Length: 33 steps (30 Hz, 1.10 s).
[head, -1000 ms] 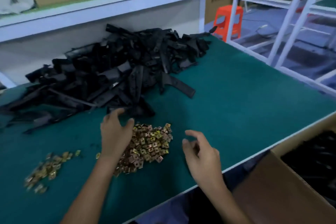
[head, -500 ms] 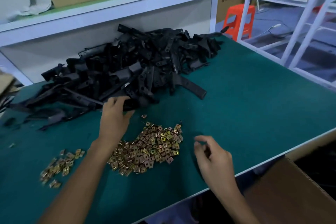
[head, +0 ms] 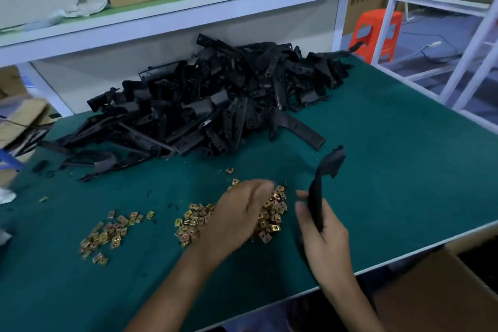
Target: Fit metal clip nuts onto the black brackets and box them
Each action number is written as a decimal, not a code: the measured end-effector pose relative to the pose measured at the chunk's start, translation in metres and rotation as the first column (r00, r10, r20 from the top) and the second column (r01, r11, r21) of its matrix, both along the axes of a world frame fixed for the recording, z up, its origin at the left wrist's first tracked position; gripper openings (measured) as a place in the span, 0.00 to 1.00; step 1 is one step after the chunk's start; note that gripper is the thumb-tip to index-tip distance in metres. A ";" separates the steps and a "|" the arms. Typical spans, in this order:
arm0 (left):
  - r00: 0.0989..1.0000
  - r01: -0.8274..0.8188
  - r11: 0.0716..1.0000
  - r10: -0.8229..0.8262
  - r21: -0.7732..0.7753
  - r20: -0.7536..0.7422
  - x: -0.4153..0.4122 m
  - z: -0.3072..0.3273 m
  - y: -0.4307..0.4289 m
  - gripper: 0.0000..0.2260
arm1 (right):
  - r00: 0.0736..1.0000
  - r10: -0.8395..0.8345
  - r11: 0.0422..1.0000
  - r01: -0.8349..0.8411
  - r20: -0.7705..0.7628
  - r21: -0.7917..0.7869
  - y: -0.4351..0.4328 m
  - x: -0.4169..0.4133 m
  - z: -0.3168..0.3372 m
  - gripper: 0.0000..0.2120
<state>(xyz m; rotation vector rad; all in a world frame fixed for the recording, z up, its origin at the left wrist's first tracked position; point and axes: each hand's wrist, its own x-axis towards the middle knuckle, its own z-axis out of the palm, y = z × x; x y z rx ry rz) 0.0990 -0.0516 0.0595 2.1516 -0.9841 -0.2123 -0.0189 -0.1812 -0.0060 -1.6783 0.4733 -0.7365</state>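
A big heap of black brackets (head: 215,105) lies at the back of the green table (head: 390,164). My right hand (head: 323,234) grips one black bracket (head: 327,167) by its lower end, and the bracket stands up above the table. My left hand (head: 237,215) is down over the main pile of brass-coloured clip nuts (head: 275,213). Its fingertips are blurred among the nuts, so what they hold is hidden. A smaller scatter of clip nuts (head: 107,234) lies to the left.
A cardboard box (head: 436,291) stands below the table's front right edge. A white shelf (head: 188,16) with a carton and a bottle runs over the heap. An orange stool (head: 377,32) and a white frame (head: 471,48) stand to the right.
My left hand came back from the bracket heap to the clip nut pile. A bracket now stands in my right hand, which held nothing before.
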 end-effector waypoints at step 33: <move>0.883 -0.446 0.876 0.398 -0.182 -0.248 0.083 -0.030 0.065 0.06 | 0.980 0.019 0.933 -0.088 -0.197 -0.348 0.011 0.002 0.000 0.24</move>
